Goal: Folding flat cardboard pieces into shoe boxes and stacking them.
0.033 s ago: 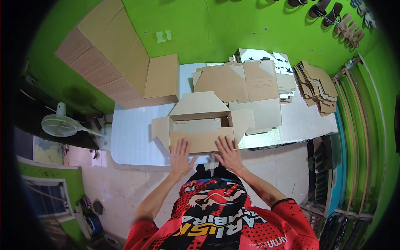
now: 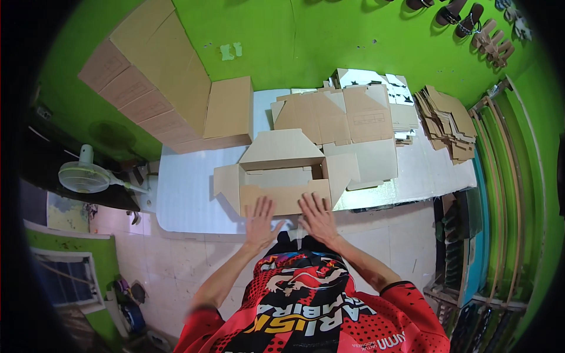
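Observation:
A partly folded cardboard box point(image 2: 282, 195) lies at the table's near edge. Its far flap stands out behind the opening, and side flaps spread left and right. My left hand point(image 2: 261, 225) rests flat with fingers spread on the left part of the near panel. On the same panel, further right, lies my right hand point(image 2: 318, 216), its fingers also stretched out. Neither hand grips anything. Through the opening the box's inside shows, pale at the bottom with a dark gap at its right end.
Flat cardboard blanks point(image 2: 333, 116) are stacked behind the box on the white table point(image 2: 191, 203). More folded cardboard point(image 2: 447, 123) lies at the far right. Finished boxes point(image 2: 159, 76) are piled at the left. A fan point(image 2: 86, 176) stands left; a rack point(image 2: 500, 194) stands right.
Both hands have slid slightly inward along the near panel, the left one to the right and the right one to the left. The box stays in nearly the same place.

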Motion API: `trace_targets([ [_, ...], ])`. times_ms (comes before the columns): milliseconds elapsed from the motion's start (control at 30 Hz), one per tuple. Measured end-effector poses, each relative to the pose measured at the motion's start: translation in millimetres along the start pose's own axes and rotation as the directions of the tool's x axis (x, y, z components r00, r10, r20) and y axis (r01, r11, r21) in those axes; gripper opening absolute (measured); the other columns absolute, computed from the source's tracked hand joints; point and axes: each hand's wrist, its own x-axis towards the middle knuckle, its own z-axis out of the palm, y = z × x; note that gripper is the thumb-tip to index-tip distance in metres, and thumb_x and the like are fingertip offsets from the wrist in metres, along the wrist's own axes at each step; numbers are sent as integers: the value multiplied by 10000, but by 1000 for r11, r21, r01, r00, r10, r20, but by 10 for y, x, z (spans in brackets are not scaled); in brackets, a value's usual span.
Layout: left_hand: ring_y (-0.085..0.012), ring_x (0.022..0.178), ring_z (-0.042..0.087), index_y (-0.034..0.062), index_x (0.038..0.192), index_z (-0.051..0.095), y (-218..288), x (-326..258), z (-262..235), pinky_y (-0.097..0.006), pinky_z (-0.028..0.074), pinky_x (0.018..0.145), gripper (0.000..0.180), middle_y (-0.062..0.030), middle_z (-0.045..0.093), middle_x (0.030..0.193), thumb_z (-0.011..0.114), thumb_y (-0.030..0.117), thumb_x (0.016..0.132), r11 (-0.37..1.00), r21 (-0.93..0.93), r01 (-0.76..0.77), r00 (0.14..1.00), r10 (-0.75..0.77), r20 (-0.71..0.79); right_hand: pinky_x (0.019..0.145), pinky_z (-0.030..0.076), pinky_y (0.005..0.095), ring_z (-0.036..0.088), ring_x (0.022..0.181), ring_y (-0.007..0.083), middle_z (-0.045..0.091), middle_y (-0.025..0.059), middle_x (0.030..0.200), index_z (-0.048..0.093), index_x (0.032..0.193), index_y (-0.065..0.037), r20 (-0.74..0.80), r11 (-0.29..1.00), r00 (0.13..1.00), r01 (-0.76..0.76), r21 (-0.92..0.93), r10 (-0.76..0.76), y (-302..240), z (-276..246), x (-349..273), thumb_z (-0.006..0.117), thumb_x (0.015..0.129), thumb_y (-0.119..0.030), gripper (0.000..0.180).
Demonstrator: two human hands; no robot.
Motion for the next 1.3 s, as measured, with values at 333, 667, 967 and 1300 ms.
trace_targets([
  [333, -337, 1586, 228, 125, 1632, 353, 153, 11, 167, -638, 163, 1248, 784, -112, 287, 1712, 594, 528, 1004, 994, -61, -93, 995, 91, -32, 1264, 94, 622, 221, 1590, 369, 266, 171, 1714, 334, 1623, -33, -69, 931, 929, -358, 69, 363, 255, -75, -488, 570, 1048, -423, 734],
  [667, -340, 1604, 182, 128, 1649, 319, 168, 17, 162, -650, 149, 1246, 818, -119, 248, 1729, 599, 536, 998, 996, -63, -70, 997, 71, 8, 1289, 72, 556, 195, 1598, 375, 227, 212, 1721, 207, 1654, 10, -35, 571, 760, -457, 682, 649, 309, -93, -106, 420, 1100, -472, 764],
  [967, -343, 1605, 176, 115, 1650, 313, 163, 41, 139, -642, 120, 1254, 827, -136, 239, 1729, 593, 541, 998, 996, -53, -78, 997, 79, 17, 1271, 155, 585, 306, 1550, 400, 341, 182, 1680, 422, 1601, -95, -69, 879, 936, -296, 373, 345, 237, -191, -33, 548, 1053, -458, 670],
  [1300, -317, 1605, 193, 85, 1636, 334, 269, 535, -20, -647, 78, 1265, 724, -146, 269, 1716, 566, 416, 1035, 986, -169, -2, 996, -12, -85, 1228, 271, 577, 420, 1463, 384, 487, 147, 1566, 684, 1314, -106, -157, 950, 971, -128, 285, 178, 481, -303, 480, 657, 1005, -404, 430],
])
